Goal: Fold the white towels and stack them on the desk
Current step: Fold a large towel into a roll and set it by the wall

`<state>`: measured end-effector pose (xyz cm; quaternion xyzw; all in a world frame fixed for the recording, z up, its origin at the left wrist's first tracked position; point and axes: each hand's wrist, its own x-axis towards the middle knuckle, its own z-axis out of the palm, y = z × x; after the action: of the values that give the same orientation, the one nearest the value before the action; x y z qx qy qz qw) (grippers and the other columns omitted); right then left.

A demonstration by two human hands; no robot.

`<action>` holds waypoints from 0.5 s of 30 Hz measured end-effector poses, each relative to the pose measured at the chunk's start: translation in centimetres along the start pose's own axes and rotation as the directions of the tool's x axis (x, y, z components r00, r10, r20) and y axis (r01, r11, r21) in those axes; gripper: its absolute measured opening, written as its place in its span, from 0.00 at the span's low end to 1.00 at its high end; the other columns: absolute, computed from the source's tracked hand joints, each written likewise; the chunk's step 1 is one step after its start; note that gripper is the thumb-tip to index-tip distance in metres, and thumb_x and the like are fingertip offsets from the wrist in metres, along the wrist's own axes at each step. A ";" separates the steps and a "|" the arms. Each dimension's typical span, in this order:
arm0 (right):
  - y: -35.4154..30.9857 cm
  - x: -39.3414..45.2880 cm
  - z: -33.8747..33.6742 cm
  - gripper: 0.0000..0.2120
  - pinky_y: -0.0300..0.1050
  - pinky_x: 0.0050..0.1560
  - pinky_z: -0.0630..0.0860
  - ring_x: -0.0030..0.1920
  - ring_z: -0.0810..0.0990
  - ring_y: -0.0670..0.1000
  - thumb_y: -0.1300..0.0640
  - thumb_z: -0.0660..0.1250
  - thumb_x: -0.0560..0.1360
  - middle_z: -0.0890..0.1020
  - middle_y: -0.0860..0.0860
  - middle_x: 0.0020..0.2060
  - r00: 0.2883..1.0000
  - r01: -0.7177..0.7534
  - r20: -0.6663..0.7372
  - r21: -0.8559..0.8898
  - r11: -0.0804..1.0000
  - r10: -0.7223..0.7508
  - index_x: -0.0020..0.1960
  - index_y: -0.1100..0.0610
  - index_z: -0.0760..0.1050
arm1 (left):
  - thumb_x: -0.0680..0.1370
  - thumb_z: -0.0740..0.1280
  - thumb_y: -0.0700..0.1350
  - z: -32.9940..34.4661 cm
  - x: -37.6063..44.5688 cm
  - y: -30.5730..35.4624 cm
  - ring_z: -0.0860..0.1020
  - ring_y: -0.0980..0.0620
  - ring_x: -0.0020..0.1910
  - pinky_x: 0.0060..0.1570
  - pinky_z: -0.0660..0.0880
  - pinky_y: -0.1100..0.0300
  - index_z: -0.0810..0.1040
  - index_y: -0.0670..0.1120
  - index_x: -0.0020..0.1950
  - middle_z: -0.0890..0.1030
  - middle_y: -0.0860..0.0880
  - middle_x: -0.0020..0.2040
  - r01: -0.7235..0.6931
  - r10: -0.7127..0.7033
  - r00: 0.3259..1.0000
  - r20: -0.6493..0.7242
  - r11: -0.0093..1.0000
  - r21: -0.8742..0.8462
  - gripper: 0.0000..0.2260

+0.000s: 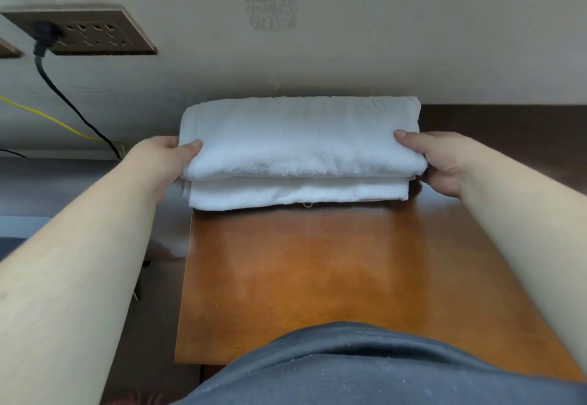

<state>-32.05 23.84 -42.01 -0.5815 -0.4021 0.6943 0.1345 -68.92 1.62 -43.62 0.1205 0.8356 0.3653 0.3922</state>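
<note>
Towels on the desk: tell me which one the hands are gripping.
The upper folded towel: left hand and right hand pinch its ends. The lower towel lies beneath it on the desk.

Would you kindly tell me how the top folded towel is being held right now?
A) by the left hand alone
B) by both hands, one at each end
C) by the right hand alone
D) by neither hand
B: the left hand and the right hand each grip an end of the top folded towel, which sits on a second folded towel.
</note>
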 end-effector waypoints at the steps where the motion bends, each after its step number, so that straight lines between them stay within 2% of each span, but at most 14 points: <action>1: 0.0 -0.2 0.0 0.17 0.43 0.49 0.79 0.51 0.85 0.50 0.57 0.72 0.75 0.85 0.54 0.54 1.000 0.011 0.025 -0.010 1.000 -0.011 0.61 0.61 0.76 | 0.77 0.71 0.54 0.1 -0.1 -0.1 0.81 0.49 0.52 0.58 0.76 0.52 0.76 0.46 0.66 0.82 0.47 0.55 -0.017 0.017 1.000 0.004 1.000 0.007 0.21; 3: -0.3 -0.5 -0.1 0.17 0.44 0.53 0.78 0.55 0.84 0.52 0.59 0.70 0.77 0.84 0.55 0.57 0.996 0.068 0.060 -0.042 0.997 -0.065 0.64 0.61 0.74 | 0.78 0.69 0.51 0.3 -0.2 -0.1 0.81 0.47 0.53 0.58 0.77 0.48 0.74 0.46 0.66 0.81 0.47 0.58 -0.041 0.041 0.999 0.015 0.999 0.005 0.18; 6: -0.3 -1.1 0.2 0.22 0.50 0.63 0.76 0.60 0.81 0.55 0.62 0.68 0.77 0.80 0.57 0.62 0.987 0.139 0.084 -0.028 0.990 -0.136 0.70 0.62 0.68 | 0.78 0.67 0.53 0.6 -0.7 -0.3 0.80 0.46 0.54 0.58 0.77 0.45 0.71 0.47 0.69 0.80 0.48 0.58 -0.091 0.095 0.994 -0.045 0.992 0.090 0.21; 8: -0.2 -1.5 0.5 0.22 0.53 0.65 0.75 0.61 0.81 0.56 0.64 0.67 0.78 0.80 0.59 0.63 0.980 0.166 0.110 -0.019 0.986 -0.163 0.70 0.64 0.67 | 0.77 0.66 0.56 0.8 -1.3 -0.5 0.79 0.45 0.52 0.54 0.77 0.49 0.70 0.48 0.69 0.80 0.46 0.59 -0.095 0.116 0.987 -0.110 0.979 0.181 0.23; 10: -0.2 -2.0 0.7 0.20 0.54 0.64 0.76 0.60 0.81 0.56 0.66 0.66 0.78 0.80 0.59 0.62 0.973 0.189 0.136 -0.023 0.982 -0.184 0.69 0.65 0.68 | 0.77 0.68 0.54 1.2 -2.1 -0.1 0.77 0.46 0.51 0.47 0.75 0.56 0.68 0.48 0.70 0.77 0.44 0.63 -0.075 0.116 0.978 -0.174 0.971 0.229 0.24; 11: -0.2 -2.3 0.8 0.20 0.53 0.63 0.76 0.60 0.82 0.56 0.66 0.65 0.78 0.81 0.59 0.61 0.969 0.200 0.150 -0.020 0.980 -0.194 0.69 0.65 0.68 | 0.76 0.70 0.53 1.4 -2.5 0.5 0.76 0.44 0.54 0.50 0.74 0.55 0.65 0.48 0.72 0.73 0.43 0.67 -0.075 0.144 0.963 -0.226 0.954 0.289 0.28; 13: -0.6 -2.7 0.8 0.20 0.51 0.60 0.78 0.59 0.82 0.55 0.67 0.65 0.78 0.81 0.58 0.61 0.957 0.238 0.170 -0.008 0.971 -0.233 0.69 0.64 0.69 | 0.71 0.75 0.51 1.8 -3.3 3.2 0.68 0.41 0.68 0.66 0.68 0.51 0.58 0.48 0.77 0.64 0.42 0.74 -0.155 0.322 0.913 -0.252 0.842 0.516 0.39; 14: -0.8 -3.0 0.9 0.20 0.51 0.59 0.78 0.59 0.82 0.55 0.67 0.66 0.78 0.81 0.58 0.61 0.950 0.261 0.178 -0.007 0.965 -0.256 0.69 0.63 0.69 | 0.70 0.76 0.51 2.3 -3.9 5.3 0.64 0.42 0.72 0.70 0.62 0.52 0.56 0.49 0.78 0.62 0.43 0.75 -0.268 0.450 0.879 -0.158 0.739 0.618 0.42; 15: -1.1 -3.2 1.0 0.21 0.51 0.59 0.78 0.59 0.82 0.55 0.67 0.66 0.77 0.81 0.58 0.61 0.943 0.279 0.191 -0.004 0.960 -0.273 0.69 0.63 0.68 | 0.70 0.76 0.53 3.1 -4.5 7.6 0.61 0.44 0.74 0.71 0.59 0.54 0.56 0.50 0.78 0.61 0.44 0.76 -0.406 0.542 0.840 0.001 0.628 0.664 0.43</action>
<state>-32.33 22.02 -38.99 -0.4532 -0.5012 0.7141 0.1828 -64.25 6.36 -37.02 0.4260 0.8811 0.1585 0.1307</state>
